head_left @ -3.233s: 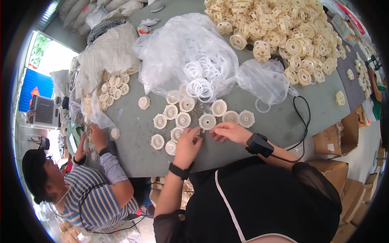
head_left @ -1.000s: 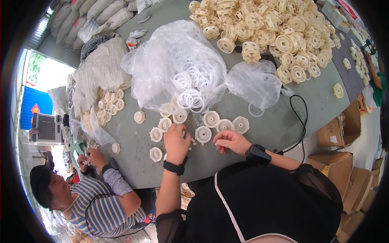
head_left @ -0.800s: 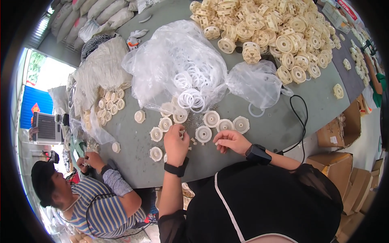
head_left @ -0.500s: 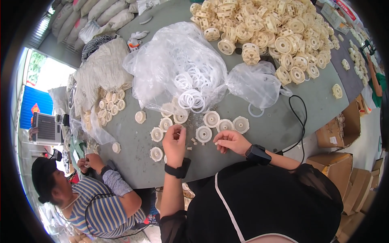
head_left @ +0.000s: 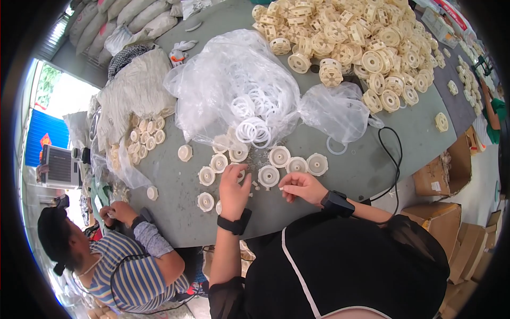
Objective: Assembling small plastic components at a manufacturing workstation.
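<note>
My left hand (head_left: 234, 194) is above the table with thumb and fingertips apart, over a round cream plastic cap (head_left: 240, 174) that its fingers partly cover. Nothing shows held in it. My right hand (head_left: 304, 187) pinches a small white plastic piece (head_left: 282, 187) between thumb and forefinger. Just beyond it a round cap (head_left: 269, 176) lies hollow side up, with several more caps (head_left: 279, 156) behind. Other caps (head_left: 206, 176) are spread to the left of my left hand. Tiny white pieces (head_left: 255, 185) lie between my hands.
A clear bag of white rings (head_left: 252, 111) lies beyond the caps. Cream spool-like parts (head_left: 350, 42) are heaped at the far right. A black cable (head_left: 399, 159) crosses the right side. At the left, a co-worker (head_left: 127, 266) handles something small. Cardboard boxes (head_left: 435, 218) stand at the right.
My left thumb and fingers have spread apart, uncovering more of the cap beneath them. My right hand keeps its pinch and has hardly moved. The whole view has shifted slightly.
</note>
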A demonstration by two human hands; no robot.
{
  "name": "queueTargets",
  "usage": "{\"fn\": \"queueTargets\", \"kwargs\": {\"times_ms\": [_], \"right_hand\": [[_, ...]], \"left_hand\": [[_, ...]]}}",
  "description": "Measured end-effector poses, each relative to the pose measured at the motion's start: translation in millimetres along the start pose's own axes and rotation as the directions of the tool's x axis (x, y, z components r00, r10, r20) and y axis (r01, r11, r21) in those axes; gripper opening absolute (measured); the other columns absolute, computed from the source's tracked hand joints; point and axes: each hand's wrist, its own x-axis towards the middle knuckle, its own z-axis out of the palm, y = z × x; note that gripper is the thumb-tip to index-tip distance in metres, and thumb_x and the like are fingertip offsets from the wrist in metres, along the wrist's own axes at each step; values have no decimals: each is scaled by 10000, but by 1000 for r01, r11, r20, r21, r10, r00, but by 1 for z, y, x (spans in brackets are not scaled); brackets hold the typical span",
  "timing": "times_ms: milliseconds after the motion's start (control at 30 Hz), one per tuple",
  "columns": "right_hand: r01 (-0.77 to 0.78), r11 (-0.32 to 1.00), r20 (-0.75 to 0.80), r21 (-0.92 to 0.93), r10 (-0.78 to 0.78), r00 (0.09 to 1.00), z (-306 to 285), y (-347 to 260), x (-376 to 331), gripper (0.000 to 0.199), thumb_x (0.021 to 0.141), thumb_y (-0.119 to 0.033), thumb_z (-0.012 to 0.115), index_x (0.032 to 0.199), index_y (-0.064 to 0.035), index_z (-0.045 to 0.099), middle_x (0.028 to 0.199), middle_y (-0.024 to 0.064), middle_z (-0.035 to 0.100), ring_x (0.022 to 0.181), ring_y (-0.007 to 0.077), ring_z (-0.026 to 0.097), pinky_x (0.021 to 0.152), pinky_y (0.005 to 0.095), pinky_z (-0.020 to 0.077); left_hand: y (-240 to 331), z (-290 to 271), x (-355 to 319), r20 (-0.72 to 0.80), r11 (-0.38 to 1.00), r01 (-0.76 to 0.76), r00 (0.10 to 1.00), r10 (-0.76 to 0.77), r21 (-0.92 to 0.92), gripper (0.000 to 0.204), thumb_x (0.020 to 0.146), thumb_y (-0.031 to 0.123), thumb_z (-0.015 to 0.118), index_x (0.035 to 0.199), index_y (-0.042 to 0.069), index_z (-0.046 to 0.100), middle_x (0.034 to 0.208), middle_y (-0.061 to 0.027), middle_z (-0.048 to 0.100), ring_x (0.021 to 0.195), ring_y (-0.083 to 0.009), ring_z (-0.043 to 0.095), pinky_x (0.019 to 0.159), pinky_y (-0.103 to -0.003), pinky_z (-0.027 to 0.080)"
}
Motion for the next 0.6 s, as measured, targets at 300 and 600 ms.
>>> {"fn": "queueTargets", "kwargs": {"times_ms": [300, 600], "right_hand": [[-10, 1000, 27, 0, 10, 1000, -3, 3, 1, 150, 872, -120, 534, 994, -37, 559, 778, 24, 595, 647, 87, 573, 587, 226, 477], [-20, 999, 70, 31, 17, 997, -6, 2, 0, 135, 877, -116, 525, 986, -42, 557, 784, 32, 603, 670, 98, 583, 624, 237, 480]], "left_hand": [[7, 10, 42, 248, 894, -357, 923, 294, 270, 151, 689, 63, 601, 838, 70, 625, 818, -75, 568, 795, -257, 547, 692, -372, 441], [-2, 31, 55, 288, 834, -388, 913, 289, 392, 140, 684, 56, 580, 813, 86, 628, 784, -72, 548, 779, -261, 547, 668, -379, 446]]}}
